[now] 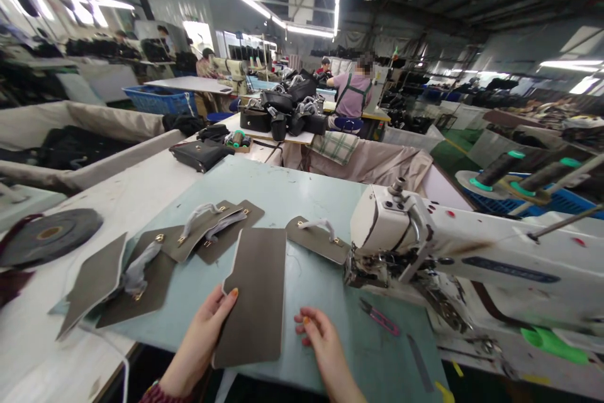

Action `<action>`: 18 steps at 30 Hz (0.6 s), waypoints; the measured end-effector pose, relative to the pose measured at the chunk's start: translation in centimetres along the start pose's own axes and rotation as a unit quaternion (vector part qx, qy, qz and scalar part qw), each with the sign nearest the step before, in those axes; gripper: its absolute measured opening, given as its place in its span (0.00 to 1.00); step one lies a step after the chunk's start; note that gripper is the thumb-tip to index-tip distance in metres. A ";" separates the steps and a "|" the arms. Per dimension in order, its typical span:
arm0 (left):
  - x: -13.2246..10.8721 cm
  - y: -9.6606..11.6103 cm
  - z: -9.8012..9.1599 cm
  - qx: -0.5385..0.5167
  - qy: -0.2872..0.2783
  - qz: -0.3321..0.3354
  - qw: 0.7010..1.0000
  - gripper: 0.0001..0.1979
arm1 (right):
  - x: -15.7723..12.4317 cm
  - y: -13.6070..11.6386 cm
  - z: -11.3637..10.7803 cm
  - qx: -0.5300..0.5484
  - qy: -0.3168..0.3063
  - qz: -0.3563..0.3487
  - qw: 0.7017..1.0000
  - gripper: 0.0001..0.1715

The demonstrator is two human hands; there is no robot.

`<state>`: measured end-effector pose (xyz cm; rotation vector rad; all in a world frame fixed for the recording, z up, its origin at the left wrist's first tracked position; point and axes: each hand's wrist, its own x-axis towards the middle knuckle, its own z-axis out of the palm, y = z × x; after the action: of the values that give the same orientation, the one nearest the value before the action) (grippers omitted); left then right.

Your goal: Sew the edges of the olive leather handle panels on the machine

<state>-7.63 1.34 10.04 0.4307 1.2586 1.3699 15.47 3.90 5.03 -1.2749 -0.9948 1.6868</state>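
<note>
My left hand (207, 321) grips the left edge of a flat grey-brown bag panel (257, 290), thumb on top, and the panel's near end is at the table's front edge. Just right of the panel, apart from it, my right hand (323, 340) has loosely bent fingers and nothing visible in it. Beyond lie similar panels with wrapped handles: one panel (302, 239) beside the sewing machine's head (380, 220), and several overlapping panels (182, 246) to the left. Another plain panel (97, 274) lies at far left.
Pink-handled thread snips (380, 317) and a thin metal strip (419, 362) lie right of my right hand. A dark tape roll (56, 233) is at left, a black bag (201, 154) behind. Thread cones (500, 170) stand at right. A person (352, 98) sits further back.
</note>
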 end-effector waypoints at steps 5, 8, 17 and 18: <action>-2.9 1.7 1.6 -0.061 -0.026 -0.076 0.995 0.31 | -1.4 -2.6 -0.6 -0.141 -0.013 -0.200 0.970 0.25; -4.4 3.4 2.2 0.015 -0.065 -0.112 0.991 0.27 | -2.4 -6.1 -0.9 -0.304 0.007 -0.386 0.871 0.31; -3.6 1.3 2.3 0.113 -0.054 -0.043 0.991 0.28 | -5.4 -11.3 -2.6 -0.411 -0.119 -0.339 0.838 0.13; -3.5 1.2 2.7 0.076 -0.026 -0.025 0.996 0.27 | -5.9 -10.9 -3.3 -0.386 -0.098 -0.310 0.863 0.14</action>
<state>-5.04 -0.33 13.47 0.5329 1.3282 1.2173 21.15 3.18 16.52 -1.0509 -2.0813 0.9231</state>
